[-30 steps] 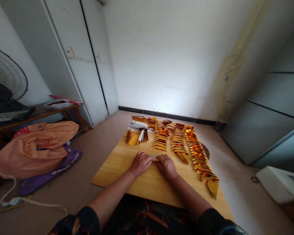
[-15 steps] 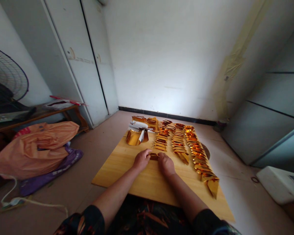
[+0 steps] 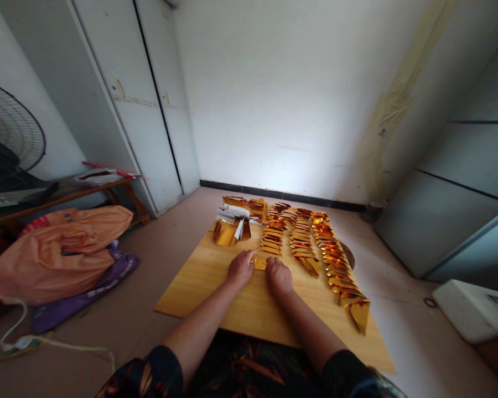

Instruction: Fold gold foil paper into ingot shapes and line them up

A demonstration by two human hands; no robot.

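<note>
Between my two hands, low over the wooden board [image 3: 216, 284], is a small folded piece of gold foil paper [image 3: 259, 264]. My left hand [image 3: 241, 269] pinches its left end with curled fingers. At the right end my right hand [image 3: 279, 277] grips it, fingers bent and knuckles up. Just beyond lies a row of folded gold foil pieces [image 3: 271, 241], with a second row [image 3: 302, 237] and a longer third row [image 3: 332, 260] to its right. A curved stack of gold foil sheets [image 3: 224, 232] rests at the board's far left.
White paper bundles [image 3: 233, 211] lie near the board's back edge. On the left floor are an orange bag [image 3: 62, 249], a purple bag [image 3: 87, 290] and a white cable [image 3: 72, 340]. A fan [image 3: 12, 124] stands at far left; a white box [image 3: 475, 309] sits at right.
The gold piece between my hands now shows a flatter, brighter face where a darker, narrow fold showed before. My hands have barely shifted.
</note>
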